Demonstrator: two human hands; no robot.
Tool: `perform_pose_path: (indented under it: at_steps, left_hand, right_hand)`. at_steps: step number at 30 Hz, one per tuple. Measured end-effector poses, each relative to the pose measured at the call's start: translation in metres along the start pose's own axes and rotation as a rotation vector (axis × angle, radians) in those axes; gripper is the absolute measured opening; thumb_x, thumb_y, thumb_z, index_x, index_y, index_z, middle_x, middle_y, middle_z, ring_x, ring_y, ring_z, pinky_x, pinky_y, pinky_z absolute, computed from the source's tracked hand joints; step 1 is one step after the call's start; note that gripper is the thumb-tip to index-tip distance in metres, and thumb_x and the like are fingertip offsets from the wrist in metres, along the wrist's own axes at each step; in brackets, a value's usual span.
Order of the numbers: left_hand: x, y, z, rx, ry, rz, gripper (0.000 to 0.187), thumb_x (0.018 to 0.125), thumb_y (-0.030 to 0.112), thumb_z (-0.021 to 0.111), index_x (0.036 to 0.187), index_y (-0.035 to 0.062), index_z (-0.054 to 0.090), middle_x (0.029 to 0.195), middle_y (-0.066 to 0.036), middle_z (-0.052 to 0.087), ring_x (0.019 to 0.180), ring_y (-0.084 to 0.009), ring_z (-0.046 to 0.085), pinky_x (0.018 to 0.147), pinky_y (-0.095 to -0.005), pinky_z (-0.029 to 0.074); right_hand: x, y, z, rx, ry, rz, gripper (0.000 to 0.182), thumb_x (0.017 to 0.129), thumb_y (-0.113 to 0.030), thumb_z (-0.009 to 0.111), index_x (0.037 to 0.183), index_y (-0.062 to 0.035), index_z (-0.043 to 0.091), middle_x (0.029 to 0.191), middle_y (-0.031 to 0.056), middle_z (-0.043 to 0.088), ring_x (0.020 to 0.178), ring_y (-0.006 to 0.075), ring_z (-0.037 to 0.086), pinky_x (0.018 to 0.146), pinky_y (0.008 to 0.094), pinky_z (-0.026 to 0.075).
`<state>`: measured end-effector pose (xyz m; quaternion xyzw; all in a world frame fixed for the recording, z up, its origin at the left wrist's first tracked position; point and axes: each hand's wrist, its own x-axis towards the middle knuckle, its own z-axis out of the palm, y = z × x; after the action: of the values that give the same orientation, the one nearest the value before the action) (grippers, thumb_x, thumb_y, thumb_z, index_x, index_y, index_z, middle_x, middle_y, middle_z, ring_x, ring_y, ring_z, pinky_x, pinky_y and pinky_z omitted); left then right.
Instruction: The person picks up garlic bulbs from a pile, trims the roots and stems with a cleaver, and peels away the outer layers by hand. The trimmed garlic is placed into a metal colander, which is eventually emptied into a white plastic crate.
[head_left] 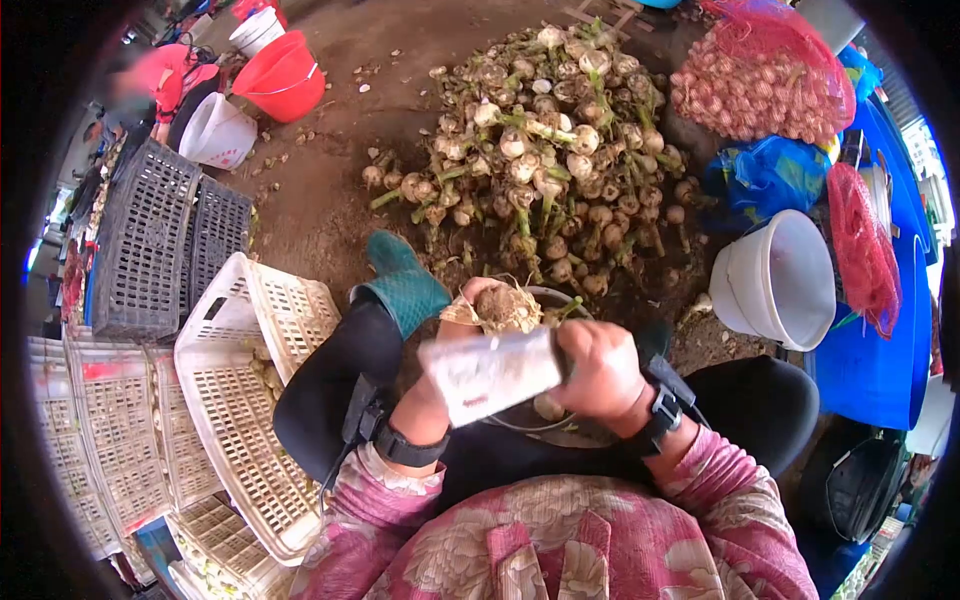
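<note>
The left grip curls around the round, tan, root-fringed bulb just beyond the broad, pale grey metal cleaver clenched in the right grip, and the bulb, likely firm, light and gritty, seems best held by its side, clear of the cleaver.

The bare right hand is closed in a firm grip, back upward. The bare left hand, partly hidden, is curled slightly farther forward. Both forearms, in pink floral fabric sleeves, converge; black straps encircle the wrists.
</note>
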<state>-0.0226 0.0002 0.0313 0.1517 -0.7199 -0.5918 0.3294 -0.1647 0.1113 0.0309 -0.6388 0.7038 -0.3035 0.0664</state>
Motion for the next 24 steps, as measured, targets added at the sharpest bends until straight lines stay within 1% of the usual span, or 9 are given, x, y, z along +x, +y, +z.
perform_pose_path:
  at_steps: [5,7,8,11,16,18,21,22,24]
  left_hand:
    - [-0.008,0.058,0.003,0.027,0.005,-0.024,0.051,0.055,0.012,0.069,0.099,0.0005,0.045,0.085,-0.006,0.054,0.081,-0.0132,0.053,0.074,-0.0264,0.042]
    - [0.003,0.039,-0.016,0.313,0.023,-0.051,0.056,0.054,0.008,0.067,0.103,-0.0002,0.042,0.087,-0.006,0.054,0.081,-0.0141,0.053,0.077,-0.0272,0.041]
    - [0.000,0.041,-0.015,-0.184,0.083,-0.214,0.041,0.059,0.014,0.067,0.095,0.0018,0.051,0.080,-0.005,0.059,0.083,-0.0173,0.056,0.076,-0.0291,0.043]
    - [0.004,0.045,-0.007,0.145,0.046,-0.047,0.023,0.057,0.016,0.068,0.077,0.0058,0.062,0.085,-0.007,0.059,0.090,-0.0253,0.052,0.086,-0.0371,0.037]
    - [-0.011,0.027,-0.011,0.185,0.059,-0.016,0.063,0.063,0.025,0.073,0.110,0.0040,0.037,0.095,-0.004,0.054,0.086,-0.0137,0.053,0.075,-0.0289,0.044]
    - [-0.011,0.032,-0.003,-0.767,0.221,-0.445,0.065,0.061,0.023,0.073,0.109,0.0010,0.036,0.092,-0.007,0.056,0.080,-0.0168,0.056,0.073,-0.0288,0.045]
    - [-0.006,0.048,-0.014,0.562,-0.026,0.084,0.042,0.060,0.014,0.069,0.095,0.0013,0.049,0.084,-0.009,0.058,0.076,-0.0247,0.058,0.073,-0.0318,0.046]
    - [-0.007,0.054,-0.008,0.511,0.085,0.105,0.033,0.060,0.011,0.068,0.088,0.0022,0.054,0.084,-0.009,0.058,0.075,-0.0262,0.057,0.075,-0.0337,0.045]
    - [-0.002,0.047,-0.012,0.377,0.073,0.089,0.042,0.060,0.013,0.071,0.097,0.0022,0.052,0.089,-0.009,0.057,0.079,-0.0241,0.057,0.076,-0.0324,0.045]
  right_hand:
    - [-0.032,0.088,0.038,-0.027,-0.207,0.553,0.024,0.063,-0.019,0.065,0.076,-0.0015,0.056,0.068,0.0177,0.057,0.064,0.0343,0.058,0.056,0.0382,0.047]
    - [-0.008,0.036,0.001,-0.041,0.034,0.579,0.022,0.069,-0.022,0.062,0.080,-0.0038,0.058,0.071,0.0170,0.059,0.066,0.0329,0.059,0.058,0.0388,0.048]
    - [0.000,0.011,-0.008,0.010,0.152,0.372,0.024,0.067,-0.022,0.064,0.080,-0.0029,0.057,0.069,0.0173,0.059,0.065,0.0330,0.059,0.058,0.0380,0.048]
    - [0.016,-0.005,-0.015,0.032,0.102,0.222,0.026,0.062,-0.021,0.066,0.078,-0.0032,0.056,0.067,0.0153,0.058,0.062,0.0322,0.058,0.057,0.0369,0.048]
    - [0.003,-0.027,-0.014,0.014,0.008,0.051,0.027,0.060,-0.024,0.066,0.077,-0.0060,0.055,0.066,0.0110,0.057,0.060,0.0293,0.059,0.055,0.0362,0.048]
    - [0.003,-0.030,-0.013,0.019,0.033,0.008,0.027,0.060,-0.023,0.066,0.076,-0.0060,0.055,0.066,0.0113,0.058,0.060,0.0297,0.059,0.056,0.0368,0.048]
    - [-0.001,0.000,0.004,0.017,-0.030,0.321,0.023,0.064,-0.022,0.064,0.076,-0.0027,0.058,0.066,0.0154,0.059,0.061,0.0316,0.060,0.057,0.0391,0.049]
    - [-0.005,0.041,0.018,0.032,-0.253,0.577,0.023,0.068,-0.023,0.062,0.076,-0.0012,0.060,0.065,0.0174,0.059,0.062,0.0331,0.060,0.056,0.0396,0.049]
    - [-0.027,0.057,0.019,-0.042,0.019,0.624,0.024,0.068,-0.020,0.063,0.077,0.0009,0.058,0.066,0.0207,0.057,0.064,0.0356,0.058,0.058,0.0390,0.048]
